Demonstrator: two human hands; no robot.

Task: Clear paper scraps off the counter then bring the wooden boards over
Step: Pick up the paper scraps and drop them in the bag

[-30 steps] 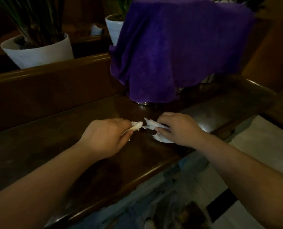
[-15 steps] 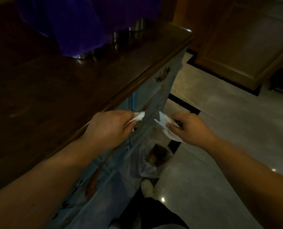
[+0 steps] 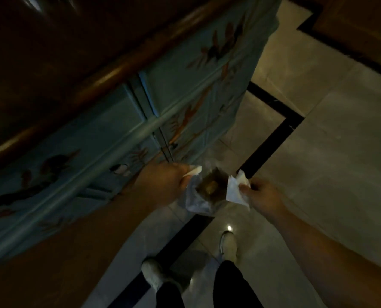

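My left hand (image 3: 162,185) is closed around a small white paper scrap (image 3: 195,170) whose tip sticks out past my fingers. My right hand (image 3: 261,196) pinches a larger crumpled white paper scrap (image 3: 235,192). Both hands hover side by side over a small bin lined with a clear plastic bag (image 3: 205,194) on the floor, with brownish waste inside. The dark wooden counter (image 3: 51,63) runs along the upper left, its edge above my left forearm. No wooden boards are in view.
A pale blue painted cabinet front (image 3: 185,96) with bird and plant patterns stands below the counter at left. The floor (image 3: 329,141) has light tiles with black border strips. My two feet in light shoes (image 3: 228,243) stand below the bin.
My view has tilted down from the counter top to the floor. Both hands carried the scraps off the counter and lower, and now hang over the bin.
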